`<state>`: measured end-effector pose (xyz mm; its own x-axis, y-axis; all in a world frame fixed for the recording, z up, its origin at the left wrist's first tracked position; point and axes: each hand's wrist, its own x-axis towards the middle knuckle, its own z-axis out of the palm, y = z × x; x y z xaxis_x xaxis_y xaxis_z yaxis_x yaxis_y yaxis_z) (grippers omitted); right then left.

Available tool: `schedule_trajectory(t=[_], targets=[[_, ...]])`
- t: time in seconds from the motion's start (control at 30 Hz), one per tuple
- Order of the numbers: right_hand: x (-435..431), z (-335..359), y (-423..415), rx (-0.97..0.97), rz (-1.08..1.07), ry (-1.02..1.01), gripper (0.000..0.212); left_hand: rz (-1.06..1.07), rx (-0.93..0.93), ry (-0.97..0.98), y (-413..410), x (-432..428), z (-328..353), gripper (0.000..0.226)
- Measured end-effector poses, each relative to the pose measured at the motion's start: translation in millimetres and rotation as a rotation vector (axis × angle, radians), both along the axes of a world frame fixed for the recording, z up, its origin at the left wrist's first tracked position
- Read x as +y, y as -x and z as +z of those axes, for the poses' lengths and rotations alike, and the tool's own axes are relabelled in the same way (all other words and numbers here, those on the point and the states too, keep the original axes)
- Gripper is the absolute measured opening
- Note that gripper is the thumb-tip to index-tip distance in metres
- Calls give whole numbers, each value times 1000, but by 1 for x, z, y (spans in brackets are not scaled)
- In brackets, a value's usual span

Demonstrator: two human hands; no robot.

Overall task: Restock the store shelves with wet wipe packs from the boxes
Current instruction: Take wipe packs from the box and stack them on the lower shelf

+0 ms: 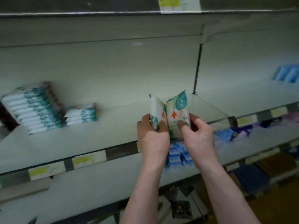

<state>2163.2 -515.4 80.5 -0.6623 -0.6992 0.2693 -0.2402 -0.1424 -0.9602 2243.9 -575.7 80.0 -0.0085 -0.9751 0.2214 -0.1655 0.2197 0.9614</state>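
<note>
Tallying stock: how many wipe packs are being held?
2: a white-and-teal red-cross plastic pack in the left hand, a matching pack in the right hand. Others may hide behind.

Your left hand [153,135] grips the left pack [155,109] and your right hand [198,135] the right pack [177,109]. Both stand upright over the shelf [113,126], inner edges touching, white with teal corners and a red cross. Well to the left lie a tall leaning stack [32,109] and a short stack [80,116] of three.
</note>
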Motion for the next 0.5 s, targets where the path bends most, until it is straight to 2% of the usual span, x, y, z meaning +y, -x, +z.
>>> schedule_trajectory(t=[0.17, 0.27, 0.33, 0.5], targets=[[-63, 14, 6, -21, 151, -13, 12, 177, 27, 6, -13, -48, 8, 12], [-90, 15, -1, -43, 271, 6, 23, 235, 131, -75, -30, -63, 7, 9], [-108, 14, -8, -89, 338, -11, 26, 287, 225, -159, -45, -72, 7, 10], [-158, 17, -29, -275, 457, -121, 17, 302, 570, -337, -89, -93, 13, 9]])
